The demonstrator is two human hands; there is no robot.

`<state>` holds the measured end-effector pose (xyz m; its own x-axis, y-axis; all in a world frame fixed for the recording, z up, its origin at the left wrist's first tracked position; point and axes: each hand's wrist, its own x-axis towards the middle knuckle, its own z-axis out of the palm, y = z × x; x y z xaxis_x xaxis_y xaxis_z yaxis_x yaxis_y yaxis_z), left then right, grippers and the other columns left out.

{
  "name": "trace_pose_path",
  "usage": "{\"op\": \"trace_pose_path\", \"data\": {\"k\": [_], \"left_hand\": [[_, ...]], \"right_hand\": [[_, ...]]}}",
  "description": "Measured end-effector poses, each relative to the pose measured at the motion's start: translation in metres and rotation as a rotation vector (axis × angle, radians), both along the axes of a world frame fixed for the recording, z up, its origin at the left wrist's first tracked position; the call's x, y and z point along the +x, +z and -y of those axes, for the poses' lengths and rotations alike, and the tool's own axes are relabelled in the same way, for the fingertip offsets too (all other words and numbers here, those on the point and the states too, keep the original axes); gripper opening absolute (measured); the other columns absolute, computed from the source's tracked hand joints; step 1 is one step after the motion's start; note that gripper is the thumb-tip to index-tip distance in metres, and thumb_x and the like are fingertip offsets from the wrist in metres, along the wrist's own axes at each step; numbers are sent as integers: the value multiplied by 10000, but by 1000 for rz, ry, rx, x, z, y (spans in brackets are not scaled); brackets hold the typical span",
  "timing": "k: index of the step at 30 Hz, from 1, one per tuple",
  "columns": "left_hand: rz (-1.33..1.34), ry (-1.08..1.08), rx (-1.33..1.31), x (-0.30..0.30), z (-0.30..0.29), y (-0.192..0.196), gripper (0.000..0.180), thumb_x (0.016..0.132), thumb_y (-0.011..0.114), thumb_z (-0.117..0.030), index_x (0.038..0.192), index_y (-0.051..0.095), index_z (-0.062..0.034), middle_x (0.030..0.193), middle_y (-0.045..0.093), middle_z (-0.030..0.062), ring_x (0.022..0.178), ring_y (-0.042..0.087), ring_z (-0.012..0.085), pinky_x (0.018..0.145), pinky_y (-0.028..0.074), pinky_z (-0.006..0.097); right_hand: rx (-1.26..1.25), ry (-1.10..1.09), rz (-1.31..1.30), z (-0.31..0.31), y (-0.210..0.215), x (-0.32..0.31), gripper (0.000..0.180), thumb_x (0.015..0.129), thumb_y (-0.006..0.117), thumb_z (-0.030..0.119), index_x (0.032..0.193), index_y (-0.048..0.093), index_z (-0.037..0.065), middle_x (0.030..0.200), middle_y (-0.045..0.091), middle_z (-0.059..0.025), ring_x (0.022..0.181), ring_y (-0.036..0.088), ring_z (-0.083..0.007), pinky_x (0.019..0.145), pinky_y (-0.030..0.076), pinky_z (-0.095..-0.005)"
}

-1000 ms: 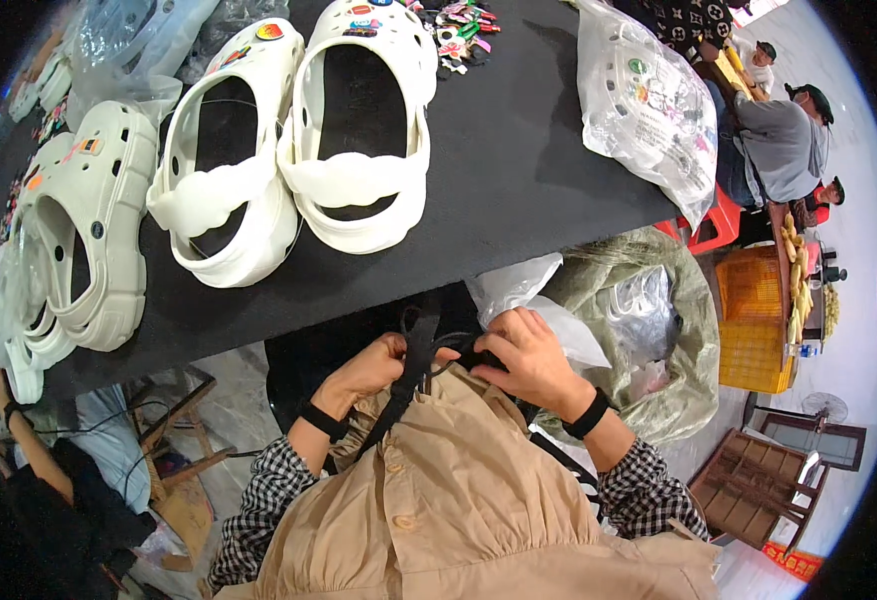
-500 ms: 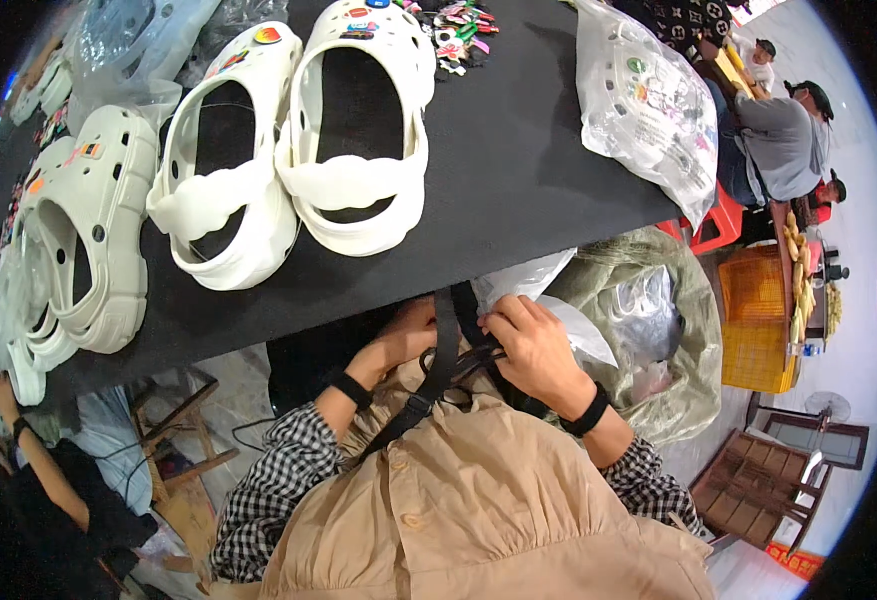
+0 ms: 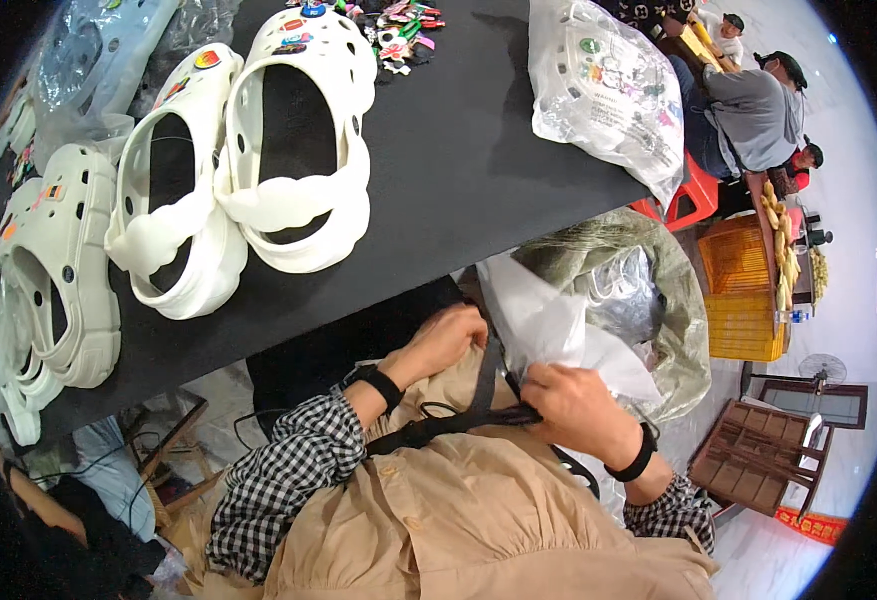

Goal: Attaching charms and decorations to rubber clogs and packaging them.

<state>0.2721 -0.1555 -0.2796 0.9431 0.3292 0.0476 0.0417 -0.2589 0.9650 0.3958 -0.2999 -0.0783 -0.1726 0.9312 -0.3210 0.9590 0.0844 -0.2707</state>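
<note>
My right hand (image 3: 580,408) is closed on a black strap (image 3: 448,424) that runs across the front of my tan garment (image 3: 438,500). My left hand (image 3: 446,345) is curled at the table's front edge, beside another length of the strap; what its fingers pinch is hidden. Both wrists wear black bands. Beyond my hands, a pair of white clogs (image 3: 303,225) with colourful charms stands on the black table (image 3: 448,170). White plastic sheeting (image 3: 548,325) lies right behind my right hand.
More pale clogs (image 3: 88,290) stand at the table's left. A bagged clog (image 3: 608,95) lies at the right corner, with loose charms (image 3: 398,40) at the back. An open sack (image 3: 683,320) holds wrapped shoes below. People sit beyond a red stool (image 3: 696,195); another person's arm (image 3: 48,505) shows lower left.
My right hand has moved down and to the right, drawing the strap lower across my front. My left hand has shifted slightly down, and the view has turned a little to the right.
</note>
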Motion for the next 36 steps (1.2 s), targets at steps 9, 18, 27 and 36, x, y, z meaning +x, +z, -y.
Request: {"op": "trace_pose_path", "data": {"k": [9, 18, 27, 36], "left_hand": [[-236, 82, -153, -59, -41, 24, 329, 988, 571, -286, 1188, 677, -47, 1165, 655, 145, 1099, 614, 286, 949, 485, 373], [-409, 127, -72, -145, -25, 31, 367, 963, 602, -332, 1180, 645, -38, 1124, 655, 168, 1065, 617, 324, 916, 488, 389], [-295, 400, -368, -175, -15, -28, 417, 913, 601, -197, 1289, 604, -16, 1266, 654, 154, 1132, 621, 247, 986, 474, 356], [-522, 446, 97, -171, -5, -27, 399, 961, 592, -264, 1291, 597, -41, 1350, 580, 214, 1239, 540, 374, 1079, 387, 427]], "right_hand": [[-37, -117, -72, 5, -28, 20, 268, 686, 761, 168, 911, 697, 37, 918, 626, -87, 817, 649, -313, 697, 532, -422], [249, 288, -27, -86, -53, 4, 105, 756, 657, 127, 824, 661, 46, 937, 574, -63, 861, 616, -227, 726, 536, -347], [178, 612, -91, -134, -101, -43, 101, 805, 589, 131, 801, 633, 40, 914, 579, -41, 893, 631, -208, 712, 547, -340], [-110, 483, -267, -125, -100, -4, 414, 846, 711, 352, 1072, 690, 4, 1184, 645, -136, 1032, 649, -323, 846, 550, -404]]}}
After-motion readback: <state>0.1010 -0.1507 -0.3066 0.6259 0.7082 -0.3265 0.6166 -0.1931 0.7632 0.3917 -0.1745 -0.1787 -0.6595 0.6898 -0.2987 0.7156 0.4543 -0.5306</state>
